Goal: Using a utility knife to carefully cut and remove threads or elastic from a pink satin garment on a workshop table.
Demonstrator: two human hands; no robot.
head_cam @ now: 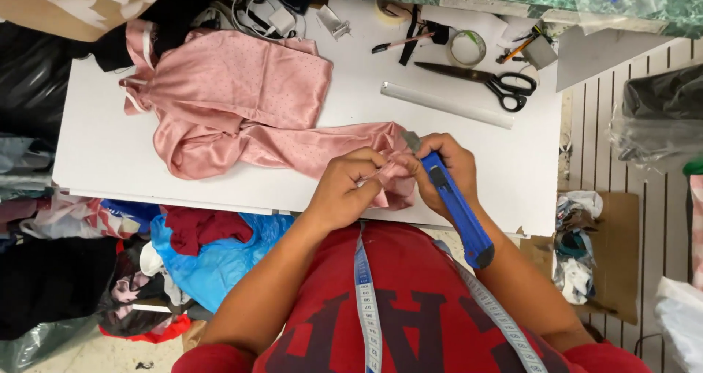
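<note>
Holding blue cutter [458, 206] against pink fabric [249, 106], both hands.

Red short-sleeved shirt [432, 307] with large dark lettering; pale blue measuring tape [366, 300] draped round the neck; bare forearms.

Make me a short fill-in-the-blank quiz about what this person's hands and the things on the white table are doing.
1. The right hand holds a ____ utility knife.
2. The left hand pinches the ____ satin fabric.
3. The black-handled scissors lie beside a clear ____ on the white table.
4. A measuring ____ hangs around the person's neck.

Missing words: blue; pink; ruler; tape
</note>
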